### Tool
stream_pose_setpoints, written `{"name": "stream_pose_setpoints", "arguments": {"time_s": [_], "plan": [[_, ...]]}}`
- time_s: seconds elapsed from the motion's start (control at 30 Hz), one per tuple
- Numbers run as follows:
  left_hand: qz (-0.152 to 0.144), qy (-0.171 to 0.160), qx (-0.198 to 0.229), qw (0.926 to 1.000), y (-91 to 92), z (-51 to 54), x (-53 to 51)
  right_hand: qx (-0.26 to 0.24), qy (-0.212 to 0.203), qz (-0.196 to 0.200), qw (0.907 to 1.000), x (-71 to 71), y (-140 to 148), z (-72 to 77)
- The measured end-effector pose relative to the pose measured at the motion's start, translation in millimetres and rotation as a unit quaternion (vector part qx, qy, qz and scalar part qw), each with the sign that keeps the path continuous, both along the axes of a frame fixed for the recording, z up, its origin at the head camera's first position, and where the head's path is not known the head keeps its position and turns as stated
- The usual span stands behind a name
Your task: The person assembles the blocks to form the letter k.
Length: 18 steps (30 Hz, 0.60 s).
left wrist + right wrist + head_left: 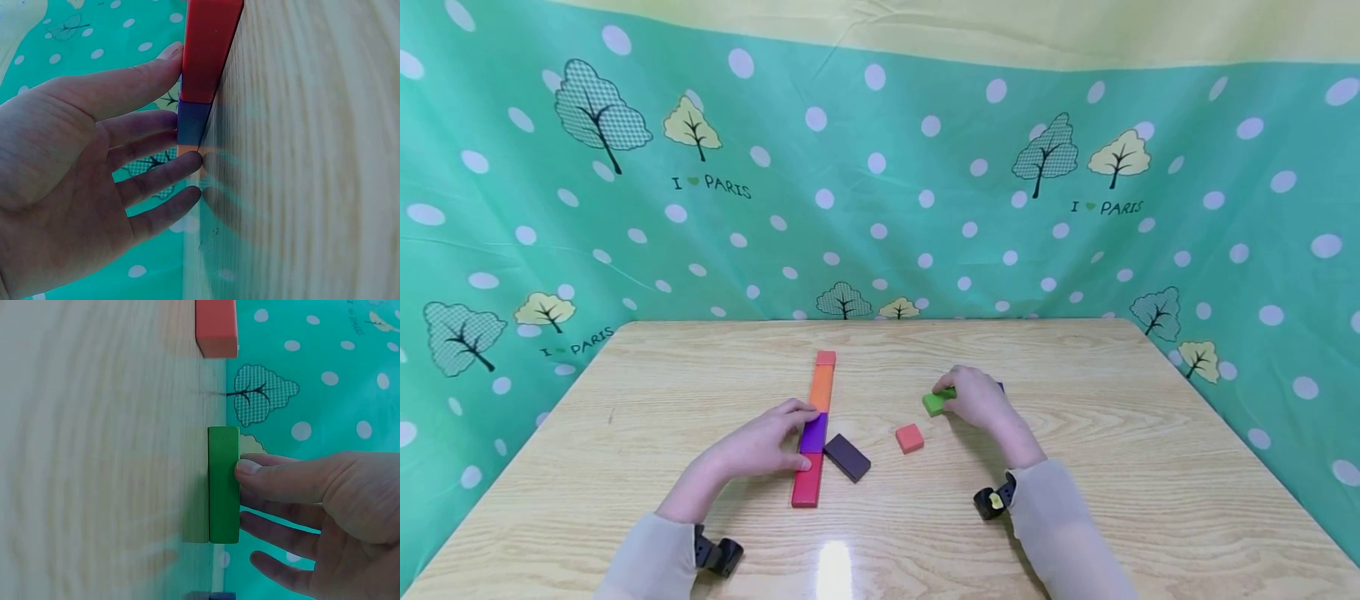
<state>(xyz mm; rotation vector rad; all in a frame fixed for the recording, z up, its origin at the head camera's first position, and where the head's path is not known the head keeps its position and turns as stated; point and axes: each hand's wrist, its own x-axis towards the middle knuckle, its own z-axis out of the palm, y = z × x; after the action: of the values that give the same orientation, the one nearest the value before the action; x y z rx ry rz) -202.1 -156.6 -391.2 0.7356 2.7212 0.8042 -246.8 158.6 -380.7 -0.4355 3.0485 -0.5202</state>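
A straight row of flat blocks runs away from me: a red block (807, 487) nearest, then a purple block (814, 435), an orange block (822, 387) and a small coral square block (826, 357) at the far end. My left hand (758, 443) rests against the row's left side, fingers extended, its thumb at the red block and a fingertip at the purple one. Over to the right, my right hand (976, 398) pinches a green block (224, 487) between thumb and fingers. That block lies on the table, partly covered by the hand in the head view.
A dark brown block (847, 457) lies askew just right of the row. Between the hands sits a loose coral square block (910, 438). Behind the right hand a dark blue block (1001, 387) shows only an edge. A patterned green cloth (880, 196) hangs beyond the wooden table (1075, 358).
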Motion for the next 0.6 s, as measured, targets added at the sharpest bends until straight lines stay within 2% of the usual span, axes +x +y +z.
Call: {"name": "stream_pose_setpoints", "arguments": {"time_s": [0.23, 0.6], "plan": [[-0.007, 0.006, 0.000, 1.0000, -0.2, 0.5, -1.2, -0.002, -0.004, 0.005, 1.0000, 0.9, -5.6, 0.0], [0.001, 0.003, -0.003, 1.0000, -0.3, -1.3, 0.3, -0.023, -0.007, 0.013, 0.9996, 2.7, -10.4, -3.4]]}}
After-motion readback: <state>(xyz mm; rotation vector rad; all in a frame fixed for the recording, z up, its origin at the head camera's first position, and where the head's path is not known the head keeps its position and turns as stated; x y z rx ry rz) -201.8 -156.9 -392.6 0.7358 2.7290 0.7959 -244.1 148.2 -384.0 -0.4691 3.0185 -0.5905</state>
